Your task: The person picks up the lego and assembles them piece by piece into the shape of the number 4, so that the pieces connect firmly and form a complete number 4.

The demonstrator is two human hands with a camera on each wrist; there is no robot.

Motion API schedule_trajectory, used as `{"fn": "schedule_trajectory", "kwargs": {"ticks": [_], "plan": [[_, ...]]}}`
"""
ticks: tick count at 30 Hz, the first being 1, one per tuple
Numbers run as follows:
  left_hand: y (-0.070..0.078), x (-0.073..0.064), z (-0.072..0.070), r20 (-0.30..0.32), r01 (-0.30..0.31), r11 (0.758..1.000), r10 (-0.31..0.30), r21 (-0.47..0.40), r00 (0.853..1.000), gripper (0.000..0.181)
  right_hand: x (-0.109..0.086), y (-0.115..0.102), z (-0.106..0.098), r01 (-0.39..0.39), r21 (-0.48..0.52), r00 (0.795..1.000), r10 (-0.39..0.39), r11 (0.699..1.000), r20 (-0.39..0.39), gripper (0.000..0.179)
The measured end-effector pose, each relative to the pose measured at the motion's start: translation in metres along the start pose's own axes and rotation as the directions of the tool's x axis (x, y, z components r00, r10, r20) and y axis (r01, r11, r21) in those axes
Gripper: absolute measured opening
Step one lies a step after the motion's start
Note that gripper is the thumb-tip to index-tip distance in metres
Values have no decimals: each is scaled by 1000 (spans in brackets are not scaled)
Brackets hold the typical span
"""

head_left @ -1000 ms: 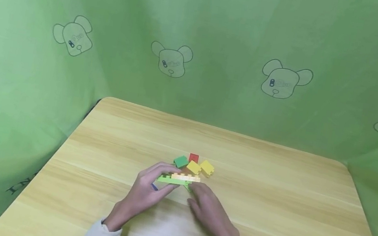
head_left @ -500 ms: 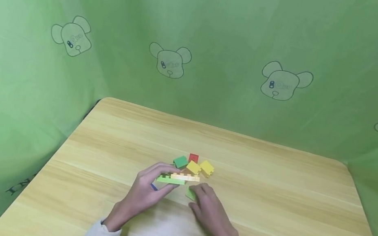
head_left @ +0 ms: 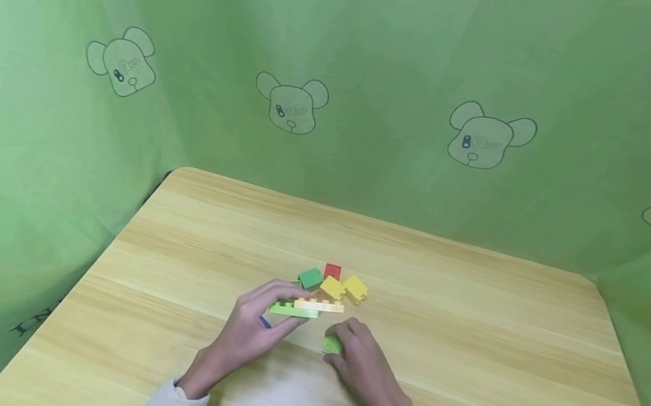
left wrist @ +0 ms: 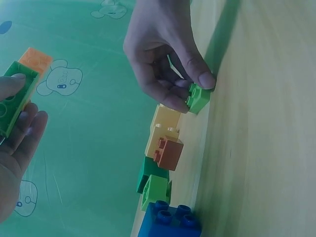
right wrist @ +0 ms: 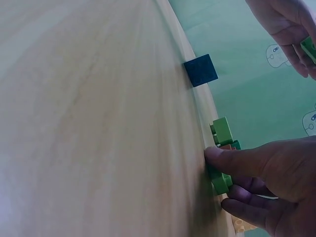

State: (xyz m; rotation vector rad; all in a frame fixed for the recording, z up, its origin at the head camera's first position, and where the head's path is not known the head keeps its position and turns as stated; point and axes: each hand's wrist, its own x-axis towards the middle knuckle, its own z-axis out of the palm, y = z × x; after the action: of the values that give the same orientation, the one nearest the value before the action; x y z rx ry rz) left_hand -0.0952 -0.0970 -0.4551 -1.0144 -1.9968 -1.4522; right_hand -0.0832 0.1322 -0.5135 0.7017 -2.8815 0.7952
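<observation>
In the head view my left hand (head_left: 247,322) grips a long light green brick (head_left: 303,312) between thumb and fingers, raised above the table. An orange brick (head_left: 323,306) is joined on top of it, offset to the right. My right hand (head_left: 365,365) pinches a small light green brick (head_left: 331,344) low over the table, apart from the held pair. The left wrist view shows this small brick (left wrist: 198,99) between thumb and fingertips, its studs facing the fingers. In the right wrist view the thumb partly covers the brick (right wrist: 221,182).
Beyond the hands lie a dark green brick (head_left: 310,278), a red brick (head_left: 332,271) and two yellow bricks (head_left: 333,288). A brown brick (left wrist: 169,153), another light green brick (left wrist: 155,190) and a blue brick (left wrist: 170,222) stand nearer the left hand. Green cloth (head_left: 389,43) surrounds the table (head_left: 474,312).
My right hand has come away from the right end of the held bricks, toward me, with the small light green brick turning in its fingers. The left hand stays in place.
</observation>
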Motion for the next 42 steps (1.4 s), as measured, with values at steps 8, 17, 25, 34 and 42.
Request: {"fn": "schedule_trajectory", "kwargs": {"ticks": [8, 17, 25, 34, 42], "plan": [[0, 1, 1, -3, 18, 1000, -18, -2, 1000, 43, -1, 4, -1, 43, -5, 999, -44, 999, -26, 32], [-1, 1, 1, -7, 28, 1000, -28, 7, 1000, 43, -1, 7, -2, 12, 23, 999, -11, 1000, -40, 27], [0, 0, 0, -16, 41, 999, -41, 15, 999, 41, 1, 9, -3, -52, 50, 998, 53, 997, -26, 17], [0, -1, 0, -15, 53, 999, -53, 11, 999, 41, -1, 9, -5, -54, 78, 998, 56, 995, -28, 15], [0, -1, 0, -18, 47, 999, -47, 21, 999, 42, 0, 10, -7, -21, 79, 998, 26, 997, -57, 18]]}}
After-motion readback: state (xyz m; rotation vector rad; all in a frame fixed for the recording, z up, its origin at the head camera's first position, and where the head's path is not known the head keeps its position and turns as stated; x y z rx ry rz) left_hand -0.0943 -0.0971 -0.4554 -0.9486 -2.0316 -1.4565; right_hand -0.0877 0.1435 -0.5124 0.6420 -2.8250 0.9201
